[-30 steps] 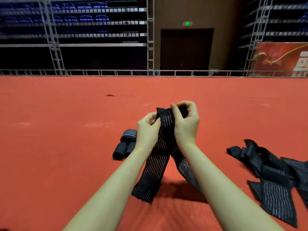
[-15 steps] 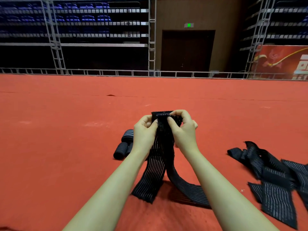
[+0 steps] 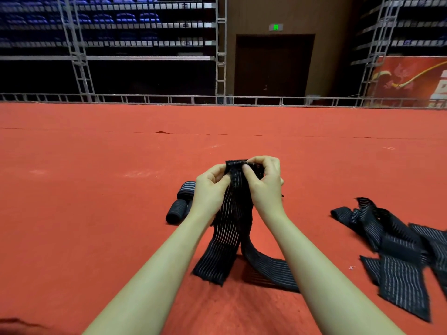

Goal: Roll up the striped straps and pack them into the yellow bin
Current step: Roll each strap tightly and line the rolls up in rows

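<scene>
While both forearms reach forward over the red carpeted floor (image 3: 96, 201), the left hand (image 3: 210, 189) and the right hand (image 3: 264, 187) meet at the top of a long black elastic strap with thin white stripes (image 3: 229, 228). Each hand pinches that strap's upper edge, the left with thumb and curled fingers on its left side, the right with fingers curled over the top and thumb pressed against the front, so both grips are clamped on the fabric. From the hands the strap hangs down in two lengths: one falls straight, its cut end at the carpet between the forearms, and the other bends away to the right and lies flat on the floor, passing behind the right forearm.

Just left of the left hand, three rolled black striped straps (image 3: 180, 205) lie on the carpet, touching each other. Well apart to the right, a loose heap of unrolled black striped straps (image 3: 396, 245) sprawls toward the frame edge.

Beyond the carpet a low grey metal railing (image 3: 145, 99) runs across the view, with tiers of blue stadium seats (image 3: 108, 19) behind it, a dark double door (image 3: 274, 66) under a green exit sign (image 3: 276, 27), and a red banner (image 3: 411, 81) at far right.
</scene>
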{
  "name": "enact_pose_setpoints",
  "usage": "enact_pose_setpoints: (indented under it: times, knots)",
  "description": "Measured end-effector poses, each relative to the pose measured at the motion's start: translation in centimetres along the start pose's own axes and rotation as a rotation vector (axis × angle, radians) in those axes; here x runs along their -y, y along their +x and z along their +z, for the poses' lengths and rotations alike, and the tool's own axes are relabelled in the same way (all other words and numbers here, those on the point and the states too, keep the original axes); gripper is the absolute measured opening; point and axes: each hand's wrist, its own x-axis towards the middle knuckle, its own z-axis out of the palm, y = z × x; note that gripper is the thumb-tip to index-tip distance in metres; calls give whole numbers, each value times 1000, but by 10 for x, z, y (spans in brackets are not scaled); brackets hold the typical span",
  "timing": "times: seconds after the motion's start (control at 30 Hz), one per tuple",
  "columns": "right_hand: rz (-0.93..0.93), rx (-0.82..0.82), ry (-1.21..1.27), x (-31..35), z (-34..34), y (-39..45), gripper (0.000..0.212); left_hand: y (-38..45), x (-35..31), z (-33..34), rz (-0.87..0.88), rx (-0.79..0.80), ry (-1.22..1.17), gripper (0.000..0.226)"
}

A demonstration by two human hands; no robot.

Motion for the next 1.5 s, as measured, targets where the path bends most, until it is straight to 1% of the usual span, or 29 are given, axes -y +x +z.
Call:
enact_pose_setpoints:
  times: [0.07, 0.3, 0.4, 0.5, 0.6, 0.67, 0.77, 0.8, 0.93, 1.03, 1.17, 1.23, 1.3, 1.43, 1.5]
  knots:
    - [18, 7, 25, -3, -1, 0, 16, -1, 2, 0, -9, 0, 6, 22]
    - [55, 30, 65, -4, 0, -3, 22, -5, 7, 0, -46, 3, -1, 22]
    - [11, 46, 77, 0, -1, -4, 23, -6, 5, -3, -45, 32, 18, 25]
    - [-10, 94, 152, 5, -1, -4, 29, -6, 4, -1, -25, 65, 17, 23]
    - [19, 170, 177, 9, 2, -3, 36, -4, 4, 5, 22, 30, 121, 23]
    - [53, 198, 162, 9, 3, -2, 37, -1, 0, 8, 42, 5, 131, 20]
    - [78, 207, 128, 9, 2, 1, 24, 4, -7, 8, 81, 4, 132, 10]
    - [75, 195, 121, 11, 0, 3, 23, 6, -10, 9, 95, 6, 132, 9]
    - [21, 128, 108, 32, -7, 17, 34, 16, -31, 12, 154, 33, 99, 12]
    - [-43, 60, 112, 53, -11, 34, 31, 24, -55, 17, 210, 41, 88, 9]
    - [-124, 26, 127, 86, -14, 52, 22, 37, -89, 25, 283, 14, 87, 10]
    - [-153, 37, 94, 102, -16, 60, 18, 43, -103, 27, 322, 18, 134, 11]
    - [-167, 71, 11, 113, -19, 66, 14, 47, -116, 28, 334, 28, 156, 12]
    - [-231, 106, -139, 129, -25, 72, 28, 48, -136, 29, 375, 59, 174, 12]
    - [-260, 113, -127, 135, -30, 71, 23, 48, -141, 27, 407, 73, 200, 10]
